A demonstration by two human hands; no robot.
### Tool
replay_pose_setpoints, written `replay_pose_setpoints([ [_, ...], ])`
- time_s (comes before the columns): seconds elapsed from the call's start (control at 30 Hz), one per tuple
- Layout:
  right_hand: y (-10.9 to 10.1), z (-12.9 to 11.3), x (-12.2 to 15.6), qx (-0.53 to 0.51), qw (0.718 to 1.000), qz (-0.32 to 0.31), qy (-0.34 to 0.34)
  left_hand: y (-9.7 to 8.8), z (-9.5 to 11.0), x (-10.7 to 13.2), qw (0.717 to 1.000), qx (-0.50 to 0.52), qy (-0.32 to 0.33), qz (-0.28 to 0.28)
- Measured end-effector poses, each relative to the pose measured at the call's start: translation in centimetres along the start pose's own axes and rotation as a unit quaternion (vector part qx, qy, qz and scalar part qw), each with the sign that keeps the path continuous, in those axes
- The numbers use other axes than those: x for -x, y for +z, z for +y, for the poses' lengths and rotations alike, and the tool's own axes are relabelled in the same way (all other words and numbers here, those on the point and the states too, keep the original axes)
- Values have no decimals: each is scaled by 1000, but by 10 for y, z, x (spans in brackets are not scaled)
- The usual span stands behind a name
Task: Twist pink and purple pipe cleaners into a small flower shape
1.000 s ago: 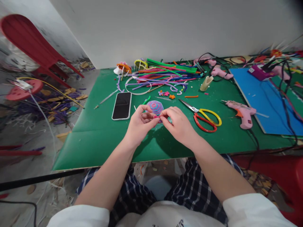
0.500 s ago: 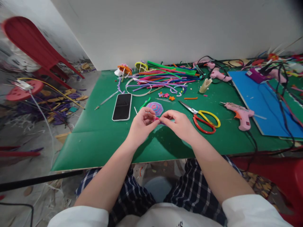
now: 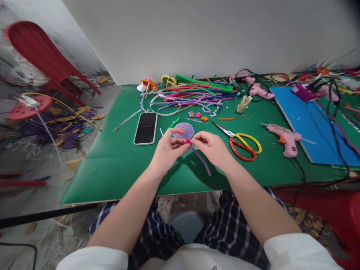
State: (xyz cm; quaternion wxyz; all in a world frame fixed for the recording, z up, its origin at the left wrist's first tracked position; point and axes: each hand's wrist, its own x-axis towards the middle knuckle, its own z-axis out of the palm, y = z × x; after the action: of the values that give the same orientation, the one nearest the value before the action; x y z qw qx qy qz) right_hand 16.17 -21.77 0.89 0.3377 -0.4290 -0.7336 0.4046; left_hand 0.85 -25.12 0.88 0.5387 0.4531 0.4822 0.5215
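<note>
Between my fingertips is a small pink pipe-cleaner flower, with a purple pipe cleaner trailing from it toward the table's front edge. My left hand pinches the flower from the left, its other fingers curled. My right hand pinches at the flower's right side, where the purple strand comes out; the exact grip is partly hidden. Just behind the hands lies a round pink, blue and purple coiled piece, partly covered by my left fingers. Small finished flowers in purple, pink and orange lie farther back.
Scissors and a pink glue gun lie to the right, beside a blue board. A phone rests at left. A pile of pipe cleaners and a white hoop are at the back of the green table.
The purple pipe cleaner now hangs out below my right hand, where only a bit showed before. More of the pink flower is visible between my fingers. Both hands stay nearly in place.
</note>
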Motion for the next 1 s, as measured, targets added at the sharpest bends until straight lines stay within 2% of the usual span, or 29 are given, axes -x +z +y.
replay_pose_setpoints([
  [0.2,-3,0,0,30,999,-3,-23,-5,-1,-2,998,31,-43,-43],
  [0.33,-4,-1,0,58,997,-9,-48,-5,-2,-3,995,73,-56,-28],
  [0.47,-4,-1,0,79,995,-1,-63,-4,-2,-3,996,69,-58,-13],
  [0.8,-2,-1,0,95,990,-6,-101,-8,-1,-3,988,62,-141,-32],
  [1.0,-3,-2,0,95,991,-12,-97,-9,-2,-4,985,92,-142,-28],
])
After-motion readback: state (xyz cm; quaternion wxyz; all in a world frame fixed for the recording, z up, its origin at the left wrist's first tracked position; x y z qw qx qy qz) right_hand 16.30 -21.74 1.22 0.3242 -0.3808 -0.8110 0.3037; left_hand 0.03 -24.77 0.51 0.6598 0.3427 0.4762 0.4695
